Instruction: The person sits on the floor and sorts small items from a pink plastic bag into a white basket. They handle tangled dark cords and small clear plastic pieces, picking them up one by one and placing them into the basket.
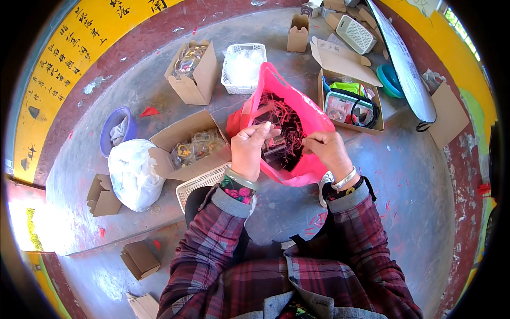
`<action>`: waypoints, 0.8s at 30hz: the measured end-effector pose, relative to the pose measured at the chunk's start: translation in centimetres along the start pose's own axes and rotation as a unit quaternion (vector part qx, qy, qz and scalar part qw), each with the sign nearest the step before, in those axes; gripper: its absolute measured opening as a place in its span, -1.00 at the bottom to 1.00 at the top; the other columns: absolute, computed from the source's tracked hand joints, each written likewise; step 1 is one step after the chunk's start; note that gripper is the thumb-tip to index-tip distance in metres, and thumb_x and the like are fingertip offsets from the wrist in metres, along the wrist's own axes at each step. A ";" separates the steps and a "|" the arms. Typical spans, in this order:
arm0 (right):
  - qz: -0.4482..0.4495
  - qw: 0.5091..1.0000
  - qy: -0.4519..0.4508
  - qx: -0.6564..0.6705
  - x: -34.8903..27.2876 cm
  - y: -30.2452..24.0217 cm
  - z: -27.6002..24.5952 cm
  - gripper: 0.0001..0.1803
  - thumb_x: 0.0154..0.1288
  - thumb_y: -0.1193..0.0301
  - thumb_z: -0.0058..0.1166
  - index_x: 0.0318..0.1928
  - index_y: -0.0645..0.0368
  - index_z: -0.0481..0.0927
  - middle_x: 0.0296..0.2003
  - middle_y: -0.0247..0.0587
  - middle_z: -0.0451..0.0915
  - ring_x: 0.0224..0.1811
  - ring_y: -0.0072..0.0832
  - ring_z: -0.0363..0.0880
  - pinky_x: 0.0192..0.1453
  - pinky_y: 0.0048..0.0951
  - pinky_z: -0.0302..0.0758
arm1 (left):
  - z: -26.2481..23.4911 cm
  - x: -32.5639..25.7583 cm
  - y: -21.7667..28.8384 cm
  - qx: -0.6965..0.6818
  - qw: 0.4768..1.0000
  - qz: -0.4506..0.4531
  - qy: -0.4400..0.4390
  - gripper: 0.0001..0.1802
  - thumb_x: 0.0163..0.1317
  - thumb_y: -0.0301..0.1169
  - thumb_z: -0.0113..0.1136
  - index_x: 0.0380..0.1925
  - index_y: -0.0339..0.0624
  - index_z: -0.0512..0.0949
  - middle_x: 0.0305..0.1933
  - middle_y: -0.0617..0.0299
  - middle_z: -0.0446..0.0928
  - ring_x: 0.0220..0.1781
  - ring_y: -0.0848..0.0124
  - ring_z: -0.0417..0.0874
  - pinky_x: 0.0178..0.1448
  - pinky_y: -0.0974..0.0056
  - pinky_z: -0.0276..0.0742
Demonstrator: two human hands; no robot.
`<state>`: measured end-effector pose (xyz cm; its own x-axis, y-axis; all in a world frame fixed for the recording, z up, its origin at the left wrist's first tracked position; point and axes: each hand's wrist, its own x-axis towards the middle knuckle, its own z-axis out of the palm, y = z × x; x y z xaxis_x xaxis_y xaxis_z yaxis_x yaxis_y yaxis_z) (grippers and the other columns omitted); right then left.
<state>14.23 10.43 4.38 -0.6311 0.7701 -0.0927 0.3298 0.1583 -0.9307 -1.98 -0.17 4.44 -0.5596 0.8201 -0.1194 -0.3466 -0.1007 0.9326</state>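
Both hands, left hand [248, 149] and right hand [329, 151], pinch dark red strings [287, 127] over the pink bag [297, 106]; tangled strands could snag and spill out.

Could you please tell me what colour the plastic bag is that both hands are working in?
The plastic bag is bright pink, seen clearly in the head view.
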 end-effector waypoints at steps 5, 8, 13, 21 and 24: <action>-0.123 0.987 0.010 0.107 -0.8 -0.3 3.2 -0.75 0.24 0.39 0.04 -0.23 0.36 0.58 -0.42 -0.21 0.61 -0.39 -0.64 0.51 -0.33 -0.56 0.44 | 1.0 -0.6 -2.5 0.196 0.970 0.143 -0.006 -0.76 0.23 -0.45 0.07 -0.20 -0.42 0.54 -0.30 0.02 0.61 -0.23 0.39 0.63 -0.15 0.38 0.50; -0.151 0.983 0.000 0.107 -0.9 0.1 4.2 -0.68 0.27 0.33 0.02 -0.11 0.35 0.54 -0.43 -0.27 0.55 -0.41 -0.67 0.42 -0.34 -0.56 0.41 | 1.5 -0.3 -4.3 0.270 0.928 0.258 -0.001 -0.77 0.22 -0.49 0.03 -0.18 -0.38 0.54 -0.27 -0.08 0.59 -0.21 0.22 0.64 -0.14 0.35 0.52; -0.082 0.986 0.003 0.145 -0.9 -0.4 3.9 -0.68 0.29 0.31 0.00 -0.16 0.37 0.54 -0.49 -0.37 0.50 -0.43 -0.72 0.36 -0.40 -0.60 0.36 | 2.3 -1.5 -4.3 0.386 0.889 0.236 -0.070 -0.50 0.16 -0.47 -0.01 0.10 -0.51 0.24 0.13 -0.28 0.31 0.21 -0.04 0.33 0.27 0.12 0.24; -0.062 0.984 0.034 0.160 -0.1 1.0 2.4 -0.76 0.28 0.41 -0.05 -0.24 0.37 0.58 -0.49 -0.42 0.53 -0.42 -0.74 0.41 -0.38 -0.64 0.37 | 2.1 -1.4 -4.2 0.432 0.836 0.330 -0.079 -0.53 0.15 -0.49 0.08 0.07 -0.43 0.31 0.11 -0.20 0.35 0.18 0.03 0.36 0.23 0.16 0.27; -0.037 0.987 -0.006 0.153 -0.2 0.0 0.9 -0.77 0.27 0.41 -0.04 -0.27 0.34 0.59 -0.46 -0.36 0.59 -0.41 -0.69 0.48 -0.34 -0.62 0.41 | 1.3 -0.6 -2.4 0.425 0.831 0.358 -0.034 -0.59 0.13 -0.40 0.18 -0.03 -0.36 0.43 0.01 -0.06 0.46 -0.02 0.21 0.53 0.08 0.27 0.41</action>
<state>13.70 9.69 4.07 -0.6549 0.7554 -0.0225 0.0555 0.0184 -0.9983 0.18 0.31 2.67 -0.3396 0.7537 0.5627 0.7293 -0.1667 0.6636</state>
